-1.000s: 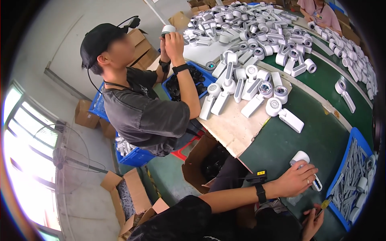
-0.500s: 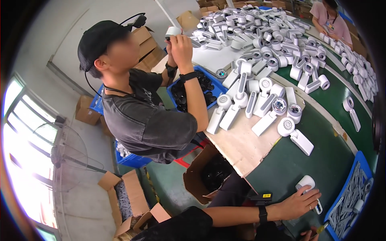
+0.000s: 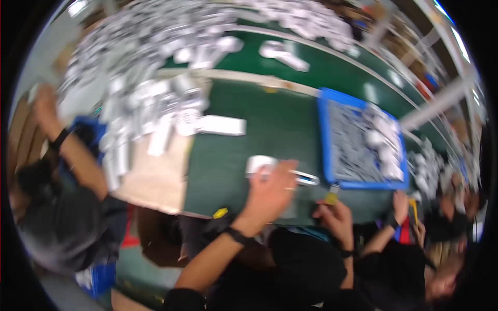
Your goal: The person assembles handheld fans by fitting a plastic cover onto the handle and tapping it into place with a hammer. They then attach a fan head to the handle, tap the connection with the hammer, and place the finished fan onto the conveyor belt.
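My left hand [image 3: 272, 192] is over a white handheld fan [image 3: 258, 163] lying on the green tabletop, its fingers curled on the part just behind the round head. The fan's looped handle end [image 3: 307, 179] sticks out to the right of my hand. Lower and to the right, my right hand [image 3: 337, 220] is closed around a small tool with a yellow handle [image 3: 331, 197]. Its tip points away from me, toward the blue tray; motion blur hides its exact kind.
A blue tray [image 3: 324, 140] of grey strip-like parts and white pieces stands right of my hands. White fans [image 3: 166, 114] crowd a cardboard sheet [image 3: 158, 179] at left, with a large heap behind. Co-workers sit on both sides; one's hand [image 3: 399, 207] is near the tray's corner.
The view has swung to the right, bringing the blue tray and my right hand with the yellow tool fully into sight. My left hand stays on the same fan.
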